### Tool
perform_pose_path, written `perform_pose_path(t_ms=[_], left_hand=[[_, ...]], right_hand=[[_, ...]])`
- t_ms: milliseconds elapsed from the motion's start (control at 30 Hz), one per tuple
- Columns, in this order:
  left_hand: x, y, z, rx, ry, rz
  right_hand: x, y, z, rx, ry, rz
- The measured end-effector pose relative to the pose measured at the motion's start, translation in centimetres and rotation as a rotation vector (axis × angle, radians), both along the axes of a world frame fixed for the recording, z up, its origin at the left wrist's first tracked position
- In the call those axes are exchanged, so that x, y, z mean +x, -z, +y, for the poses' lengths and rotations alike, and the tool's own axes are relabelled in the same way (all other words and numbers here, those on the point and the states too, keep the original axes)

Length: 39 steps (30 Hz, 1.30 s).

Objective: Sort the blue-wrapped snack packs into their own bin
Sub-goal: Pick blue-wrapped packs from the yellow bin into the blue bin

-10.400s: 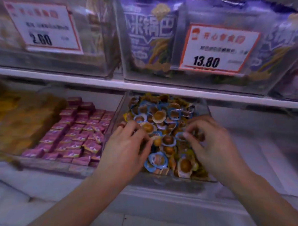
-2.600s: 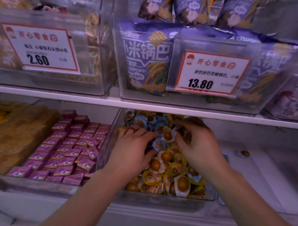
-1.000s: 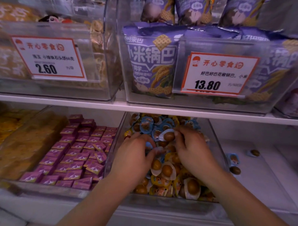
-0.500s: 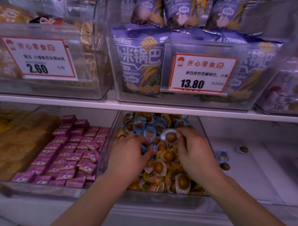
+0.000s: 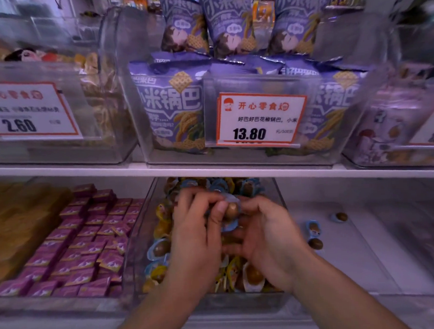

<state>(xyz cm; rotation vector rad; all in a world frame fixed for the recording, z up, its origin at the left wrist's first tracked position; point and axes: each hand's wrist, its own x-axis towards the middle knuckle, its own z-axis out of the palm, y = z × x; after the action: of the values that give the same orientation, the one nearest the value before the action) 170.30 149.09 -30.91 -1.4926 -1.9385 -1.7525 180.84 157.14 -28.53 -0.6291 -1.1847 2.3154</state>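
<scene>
Both hands [image 5: 228, 235] within bin walls [image 5: 137, 241]

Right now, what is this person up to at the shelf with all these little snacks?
They are sorting snacks. Both hands are over a clear bin of mixed blue- and yellow-wrapped packs. The left hand pinches a blue-wrapped pack, and the right hand cups beneath it with blue wrappers showing against its fingers. A few packs already lie in the neighbouring space to the right. Pink packets fill the bin on the left.
</scene>
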Motion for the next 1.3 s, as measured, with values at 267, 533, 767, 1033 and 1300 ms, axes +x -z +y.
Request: perform_pose_path(t_ms=[267, 533, 767, 1033, 1300], left_hand=[[3.0, 0.3, 0.4, -0.131, 0.335, -0.048], [5.1, 0.0, 0.9, 0.147, 0.568, -0.512], [2.7, -0.2, 0.9, 0.012, 0.439, -0.455], [-1.6, -0.1, -0.4, -0.23, 0.104, 0.08], [-6.9, -1.4, -4.5, -0.566, -0.097, 0.721]], right_hand=[[1.6, -0.3, -0.8, 0.037, 0.11, 0.023], [3.5, -0.6, -0.1, -0.008, 0.24, 0.006], [7.5, -1.3, 4.3, 0.245, 0.439, -0.076], [10.8, 4.2, 11.4, 0.598, 0.293, -0.717], [9.8, 1.4, 9.8, 1.003, 0.588, -0.506]])
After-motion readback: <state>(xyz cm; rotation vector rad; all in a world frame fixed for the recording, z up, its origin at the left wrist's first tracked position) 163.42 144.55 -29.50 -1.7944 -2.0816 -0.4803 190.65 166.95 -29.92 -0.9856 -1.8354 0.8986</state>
